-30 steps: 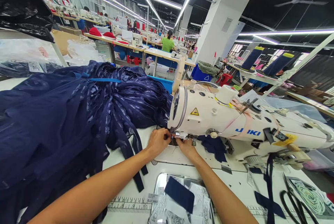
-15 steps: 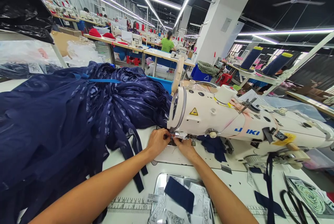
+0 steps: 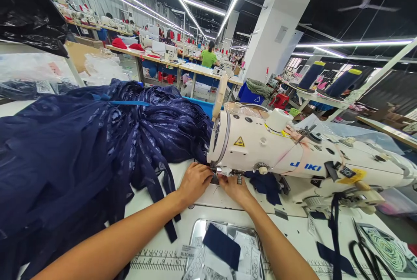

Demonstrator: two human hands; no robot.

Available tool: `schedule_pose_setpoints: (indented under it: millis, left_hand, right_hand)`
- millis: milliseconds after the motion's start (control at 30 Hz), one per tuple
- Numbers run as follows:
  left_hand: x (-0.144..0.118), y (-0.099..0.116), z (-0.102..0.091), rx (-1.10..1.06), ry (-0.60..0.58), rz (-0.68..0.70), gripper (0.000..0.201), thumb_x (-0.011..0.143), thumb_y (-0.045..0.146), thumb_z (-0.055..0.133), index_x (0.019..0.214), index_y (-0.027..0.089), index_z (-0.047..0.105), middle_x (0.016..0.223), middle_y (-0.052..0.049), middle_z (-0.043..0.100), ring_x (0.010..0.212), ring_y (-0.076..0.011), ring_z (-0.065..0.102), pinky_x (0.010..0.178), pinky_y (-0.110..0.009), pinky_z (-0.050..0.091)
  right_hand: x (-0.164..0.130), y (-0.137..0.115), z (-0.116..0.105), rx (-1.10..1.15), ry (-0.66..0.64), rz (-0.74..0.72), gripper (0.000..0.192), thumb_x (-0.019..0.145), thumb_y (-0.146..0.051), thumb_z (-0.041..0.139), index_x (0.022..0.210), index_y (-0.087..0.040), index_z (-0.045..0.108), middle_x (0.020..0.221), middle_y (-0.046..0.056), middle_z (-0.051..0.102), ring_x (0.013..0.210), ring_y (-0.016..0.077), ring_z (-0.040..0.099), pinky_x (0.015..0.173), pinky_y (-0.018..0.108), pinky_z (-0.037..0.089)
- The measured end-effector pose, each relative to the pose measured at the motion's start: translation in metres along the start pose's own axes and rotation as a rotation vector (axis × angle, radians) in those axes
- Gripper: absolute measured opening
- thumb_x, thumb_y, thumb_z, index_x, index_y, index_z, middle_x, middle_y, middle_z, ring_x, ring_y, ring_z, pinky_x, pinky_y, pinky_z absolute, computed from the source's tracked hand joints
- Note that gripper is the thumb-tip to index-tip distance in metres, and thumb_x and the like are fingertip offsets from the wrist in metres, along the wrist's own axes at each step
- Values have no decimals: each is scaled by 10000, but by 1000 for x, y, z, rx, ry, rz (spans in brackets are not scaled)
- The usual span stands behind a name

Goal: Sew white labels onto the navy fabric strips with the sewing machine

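Navy fabric [image 3: 81, 154] heaps at nine o'clock on the table [image 3: 156, 236]; the left hand [image 3: 194, 181] and right hand [image 3: 235, 188] pinch its edge under the sewing machine [image 3: 293, 158] needle, fingers curled.

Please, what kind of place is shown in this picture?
Most likely a garment factory floor. A white industrial sewing machine stands on the table, a big heap of navy fabric lies beside it, and long rows of sewing tables run back under strip lights.
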State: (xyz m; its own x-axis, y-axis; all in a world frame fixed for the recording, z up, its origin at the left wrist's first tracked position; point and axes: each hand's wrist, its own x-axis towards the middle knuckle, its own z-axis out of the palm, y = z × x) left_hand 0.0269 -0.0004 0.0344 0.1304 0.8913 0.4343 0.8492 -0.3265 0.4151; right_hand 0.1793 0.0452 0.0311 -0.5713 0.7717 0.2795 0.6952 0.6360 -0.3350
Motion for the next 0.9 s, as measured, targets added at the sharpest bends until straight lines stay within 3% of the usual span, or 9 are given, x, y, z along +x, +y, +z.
schedule_pose_setpoints:
  millis: [100,200,300,400,533,633,767,900]
  left_hand:
    - [-6,2,1,124,-11,216,196,805,147,470,710,188,637,689,-37,611,725,-170,522,722,-325,335]
    - [-8,2,4,149,-45,175,242,791,149,480,591,189,611,626,-30,581,695,-169,495,673,-318,309]
    - [-2,-2,4,35,-51,13,202,743,124,499,582,191,601,623,-20,579,695,-166,499,691,-317,304]
    - [9,-12,2,-130,25,-174,162,678,97,515,546,180,559,612,-14,569,710,-178,520,713,-318,321]
    - [20,-25,-1,-250,119,-290,128,725,116,425,671,174,525,691,-21,585,704,-168,549,658,-287,376]
    - [20,-28,-5,-385,132,-319,126,799,184,348,759,171,467,691,-11,601,658,-137,573,601,-246,417]
    - [16,-26,-9,-582,53,-278,158,826,269,329,746,178,430,602,27,576,574,-110,560,570,-221,429]
    - [11,-24,-7,-516,19,-267,108,759,229,429,687,173,487,551,44,530,519,-101,496,516,-206,370]
  right_hand:
    - [-4,-6,-18,108,-154,-25,149,665,-116,486,647,-208,602,595,-22,592,608,134,553,638,235,422]
    - [-5,-10,-26,266,-257,15,143,667,-144,479,632,-213,599,585,-42,582,580,119,536,565,205,402]
    - [-3,-7,-19,304,-197,76,158,696,-175,465,688,-221,617,655,-25,621,632,137,560,616,234,424]
    - [0,3,-4,334,-89,149,158,723,-200,468,727,-216,625,697,7,645,667,158,587,651,265,445]
    - [2,16,11,358,3,217,170,750,-247,470,666,-182,602,689,41,641,663,171,601,654,277,462]
    - [2,21,15,362,44,207,190,766,-280,464,693,-176,605,721,45,647,729,181,605,702,290,467]
    - [1,20,13,333,88,149,181,768,-260,463,738,-176,621,740,46,659,727,188,608,715,308,470]
    - [1,14,10,290,91,134,155,745,-220,488,716,-185,637,709,53,663,711,198,611,734,320,463]
